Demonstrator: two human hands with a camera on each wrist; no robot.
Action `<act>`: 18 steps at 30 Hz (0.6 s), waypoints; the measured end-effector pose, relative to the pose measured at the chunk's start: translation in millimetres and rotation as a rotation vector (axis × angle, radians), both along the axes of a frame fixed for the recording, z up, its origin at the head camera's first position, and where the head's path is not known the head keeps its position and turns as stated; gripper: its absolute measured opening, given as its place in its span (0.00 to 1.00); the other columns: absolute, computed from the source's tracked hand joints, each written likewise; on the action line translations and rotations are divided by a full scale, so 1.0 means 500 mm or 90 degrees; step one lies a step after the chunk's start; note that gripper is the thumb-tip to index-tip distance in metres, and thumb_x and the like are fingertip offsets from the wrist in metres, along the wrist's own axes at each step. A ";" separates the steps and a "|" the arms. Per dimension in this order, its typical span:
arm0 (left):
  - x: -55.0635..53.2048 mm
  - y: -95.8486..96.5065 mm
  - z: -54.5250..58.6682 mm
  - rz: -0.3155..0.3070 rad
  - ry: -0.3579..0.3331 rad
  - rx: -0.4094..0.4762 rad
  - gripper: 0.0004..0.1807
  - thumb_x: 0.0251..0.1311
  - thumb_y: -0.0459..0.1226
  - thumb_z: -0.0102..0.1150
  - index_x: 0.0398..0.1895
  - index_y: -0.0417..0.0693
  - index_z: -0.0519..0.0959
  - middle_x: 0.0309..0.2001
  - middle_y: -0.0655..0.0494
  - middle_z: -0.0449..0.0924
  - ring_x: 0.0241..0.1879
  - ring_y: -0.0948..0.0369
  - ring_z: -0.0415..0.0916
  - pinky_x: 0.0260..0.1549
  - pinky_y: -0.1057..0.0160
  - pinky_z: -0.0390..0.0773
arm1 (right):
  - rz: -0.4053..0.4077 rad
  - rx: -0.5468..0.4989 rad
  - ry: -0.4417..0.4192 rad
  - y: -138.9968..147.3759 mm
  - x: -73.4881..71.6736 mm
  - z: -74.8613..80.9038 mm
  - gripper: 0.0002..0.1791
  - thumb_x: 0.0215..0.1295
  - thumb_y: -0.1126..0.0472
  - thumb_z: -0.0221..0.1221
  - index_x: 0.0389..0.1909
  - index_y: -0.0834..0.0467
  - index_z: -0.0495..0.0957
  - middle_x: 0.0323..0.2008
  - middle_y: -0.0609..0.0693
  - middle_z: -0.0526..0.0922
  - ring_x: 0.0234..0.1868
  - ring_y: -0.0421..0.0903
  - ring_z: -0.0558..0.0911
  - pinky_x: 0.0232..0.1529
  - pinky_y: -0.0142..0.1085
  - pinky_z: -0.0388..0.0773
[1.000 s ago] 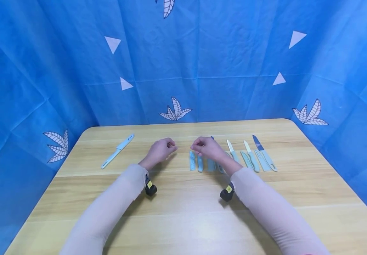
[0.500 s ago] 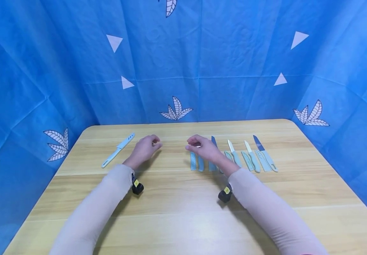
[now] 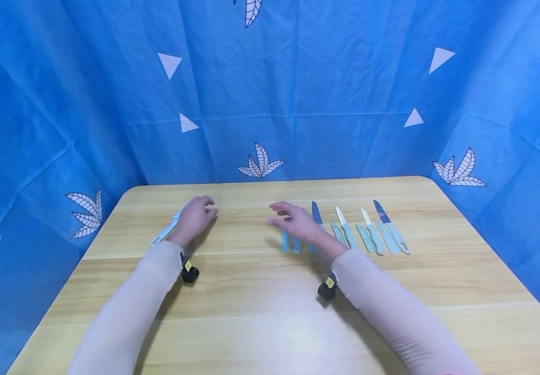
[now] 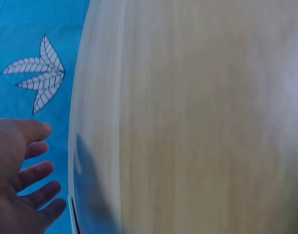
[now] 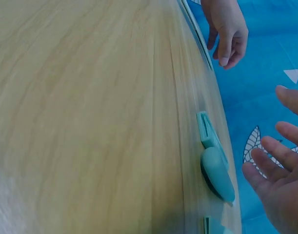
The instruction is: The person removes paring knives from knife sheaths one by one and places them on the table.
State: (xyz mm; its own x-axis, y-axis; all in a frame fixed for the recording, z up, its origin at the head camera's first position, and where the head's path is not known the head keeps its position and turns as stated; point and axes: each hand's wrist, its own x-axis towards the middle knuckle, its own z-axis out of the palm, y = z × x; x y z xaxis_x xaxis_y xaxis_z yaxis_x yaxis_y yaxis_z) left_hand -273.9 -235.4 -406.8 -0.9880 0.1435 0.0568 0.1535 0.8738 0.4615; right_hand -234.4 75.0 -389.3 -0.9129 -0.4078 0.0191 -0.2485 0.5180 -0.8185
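My left hand [image 3: 194,223] hovers over the sheathed light-blue knife [image 3: 163,235] at the table's left, hiding much of it. Its fingers are loosely bent and hold nothing. The right hand [image 3: 293,221], fingers spread and relaxed, holds nothing above the left end of a row of knives and sheaths. Below it lie a pale blue sheath [image 3: 284,242] and a blue knife handle [image 3: 296,245], whose upper part it covers. In the right wrist view a teal sheath [image 5: 206,129] and a rounded knife handle [image 5: 218,175] lie near that hand.
Rightward along the row lie a dark-bladed knife [image 3: 316,212], two white-bladed knives, one the green-handled knife [image 3: 372,232], and a blue-bladed knife [image 3: 392,227], with sheaths beside them. A blue patterned curtain [image 3: 326,146] hangs behind the wooden table [image 3: 260,312].
My left hand has moved left from the table's middle to over the sheathed knife. The right hand has shifted slightly left, and its fingers have spread from a near pinch.
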 end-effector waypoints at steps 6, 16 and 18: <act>-0.008 -0.023 -0.009 0.017 0.015 -0.020 0.22 0.70 0.42 0.55 0.61 0.37 0.72 0.59 0.34 0.70 0.57 0.40 0.69 0.60 0.41 0.70 | 0.013 0.008 0.010 -0.009 0.002 -0.002 0.32 0.68 0.46 0.61 0.69 0.54 0.68 0.67 0.50 0.70 0.67 0.51 0.68 0.68 0.43 0.67; -0.016 -0.054 -0.013 0.036 0.025 -0.045 0.25 0.70 0.40 0.53 0.63 0.30 0.70 0.60 0.29 0.68 0.60 0.36 0.66 0.63 0.39 0.65 | 0.040 0.009 -0.002 -0.038 0.010 -0.010 0.36 0.66 0.42 0.60 0.72 0.50 0.64 0.70 0.46 0.66 0.69 0.50 0.66 0.68 0.43 0.66; -0.015 -0.058 -0.009 0.042 0.017 -0.050 0.26 0.70 0.40 0.53 0.64 0.30 0.69 0.60 0.28 0.68 0.60 0.35 0.65 0.63 0.39 0.64 | 0.046 0.002 -0.006 -0.044 0.013 -0.009 0.37 0.66 0.42 0.60 0.72 0.51 0.63 0.70 0.46 0.66 0.69 0.50 0.65 0.68 0.43 0.66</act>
State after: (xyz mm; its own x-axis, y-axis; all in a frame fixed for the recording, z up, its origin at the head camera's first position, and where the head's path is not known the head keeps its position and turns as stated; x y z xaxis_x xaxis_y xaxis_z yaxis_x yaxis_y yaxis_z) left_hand -281.2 -264.5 -411.4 -0.9938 0.0838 0.0738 0.1060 0.9155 0.3882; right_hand -228.0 52.7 -393.8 -0.8814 -0.4724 0.0089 -0.2770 0.5013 -0.8197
